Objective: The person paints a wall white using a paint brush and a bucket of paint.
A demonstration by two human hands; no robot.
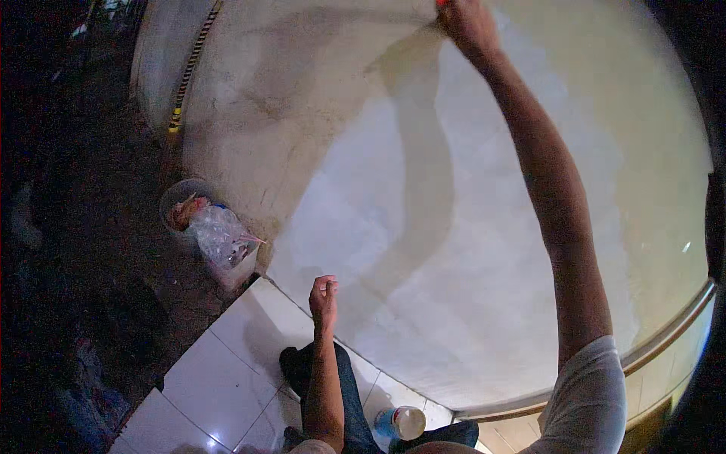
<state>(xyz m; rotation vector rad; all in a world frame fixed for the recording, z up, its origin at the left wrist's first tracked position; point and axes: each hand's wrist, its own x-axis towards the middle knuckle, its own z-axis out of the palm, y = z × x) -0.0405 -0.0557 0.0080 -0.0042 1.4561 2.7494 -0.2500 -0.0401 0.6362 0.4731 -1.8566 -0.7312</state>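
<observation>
My right hand (470, 32) is raised high against the wall (514, 250) at the top edge of the picture, its fingers closed around a red object (442, 3). Most of that object is cut off by the frame, so its kind is hidden. A whitish, fresh-looking patch covers the middle of the wall, with duller beige around it, and my arm's shadow falls across it. Low down, my left hand (324, 303) hangs in front of the wall with curled fingers, and nothing shows in it. By my legs stands a blue and white can (401, 424) with a pale round top.
A clear plastic bag (221, 234) of odds and ends and a round bucket (185, 189) stand at the wall's left foot. White tiles (227, 371) lie under me, ending at dark ground. Yellow-and-black tape (181, 98) runs up the wall's left side; a brown rail (673, 325) is at right.
</observation>
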